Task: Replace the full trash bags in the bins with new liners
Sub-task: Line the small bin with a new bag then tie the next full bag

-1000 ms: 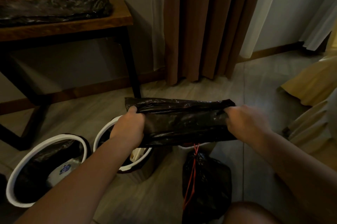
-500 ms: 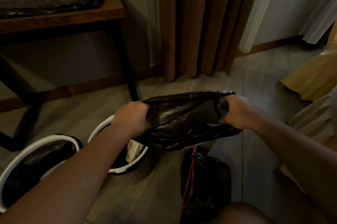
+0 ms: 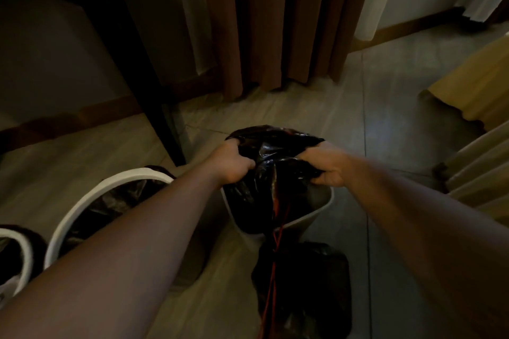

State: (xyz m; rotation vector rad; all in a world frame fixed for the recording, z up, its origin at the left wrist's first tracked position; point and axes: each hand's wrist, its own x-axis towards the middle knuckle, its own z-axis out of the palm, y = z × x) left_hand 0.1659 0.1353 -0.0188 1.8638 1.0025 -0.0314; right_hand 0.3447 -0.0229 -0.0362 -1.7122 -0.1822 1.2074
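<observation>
Black plastic liner (image 3: pixel 271 151) bunched in both my fists, left hand (image 3: pixel 234 163) and right hand (image 3: pixel 326 165), fingers clenched on its rim over the empty bin (image 3: pixel 321 202); next I'd spread it open.

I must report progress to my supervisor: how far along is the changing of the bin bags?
Done: one tied black full bag with a red drawstring lies on the floor. In hand: the left hand and right hand grip a new black plastic liner over the empty white bin. Left: the two white round bins beside it, each with a black bag inside.
</observation>
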